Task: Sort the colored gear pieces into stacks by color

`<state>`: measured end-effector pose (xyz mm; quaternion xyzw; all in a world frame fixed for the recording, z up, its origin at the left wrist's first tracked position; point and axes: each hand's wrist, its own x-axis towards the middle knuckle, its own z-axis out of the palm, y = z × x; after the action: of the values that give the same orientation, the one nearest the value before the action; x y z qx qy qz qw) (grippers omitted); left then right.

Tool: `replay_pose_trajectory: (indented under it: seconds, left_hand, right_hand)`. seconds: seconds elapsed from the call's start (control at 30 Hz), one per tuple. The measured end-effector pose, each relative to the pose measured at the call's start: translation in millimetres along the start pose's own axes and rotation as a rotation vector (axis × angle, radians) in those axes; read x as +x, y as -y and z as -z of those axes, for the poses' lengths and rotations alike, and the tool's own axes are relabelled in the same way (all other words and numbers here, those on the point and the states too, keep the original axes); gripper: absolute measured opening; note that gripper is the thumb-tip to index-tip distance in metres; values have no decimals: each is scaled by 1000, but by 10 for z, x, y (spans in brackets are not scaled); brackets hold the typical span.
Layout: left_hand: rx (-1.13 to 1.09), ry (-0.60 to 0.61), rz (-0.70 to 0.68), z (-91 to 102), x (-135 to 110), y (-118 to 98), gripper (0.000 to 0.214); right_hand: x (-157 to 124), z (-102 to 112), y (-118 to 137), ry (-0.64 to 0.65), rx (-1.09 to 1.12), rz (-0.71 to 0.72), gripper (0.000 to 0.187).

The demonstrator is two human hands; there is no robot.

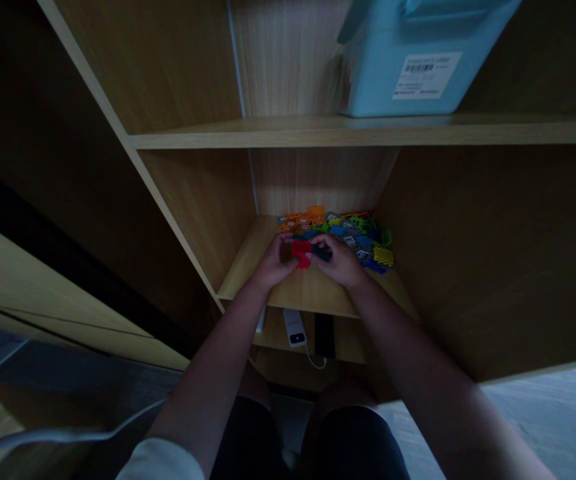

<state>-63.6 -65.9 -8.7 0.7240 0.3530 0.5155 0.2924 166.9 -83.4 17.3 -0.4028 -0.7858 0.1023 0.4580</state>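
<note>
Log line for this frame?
left hand: holds red piece | right hand: holds dark blue piece | behind: pile of coloured pieces | on: shelf

I see building pieces (355, 237) piled at the back of the middle shelf (248, 270), frame centre. My left hand (272, 263) and right hand (342, 261) hold some just before the pile. A storage box (408, 60) sits on the shelf above, upper right, and a power bank (295, 328) lies beneath.

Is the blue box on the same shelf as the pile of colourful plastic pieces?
No, the blue box stands one shelf above the pile of colourful plastic pieces.
</note>
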Motion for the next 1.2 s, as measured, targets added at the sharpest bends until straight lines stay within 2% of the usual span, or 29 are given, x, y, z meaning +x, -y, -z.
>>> replay_pose_trajectory:
  seconds: [0.3, 0.4, 0.5, 0.6, 0.73, 0.87, 1.03, 1.2]
  left_hand:
    - [15, -6, -7, 0, 6, -18, 63]
    - [1, 9, 2, 4, 5, -26, 63]
    - [5, 8, -3, 8, 1, -21, 64]
    - [22, 5, -16, 14, 0, -13, 62]
    - [8, 3, -39, 24, 7, -19, 55]
    - [8, 3, -39, 32, 16, -32, 52]
    - [11, -9, -29, 31, 17, -18, 53]
    - [17, -25, -30, 36, 11, -27, 51]
  right_hand:
    - [-21, -12, 3, 5, 9, 1, 31]
    - [-15, 12, -16, -35, 3, 17, 28]
    - [11, 62, -78, -132, -126, -11, 21]
    - [23, 84, -165, -186, -333, -84, 23]
    - [-10, 30, -229, -92, -509, -138, 17]
    - [-39, -40, -226, 15, -552, -120, 17]
    - [-29, -46, -225, 31, -567, -99, 23]
    - [10, 26, -206, -2, -493, -86, 34]
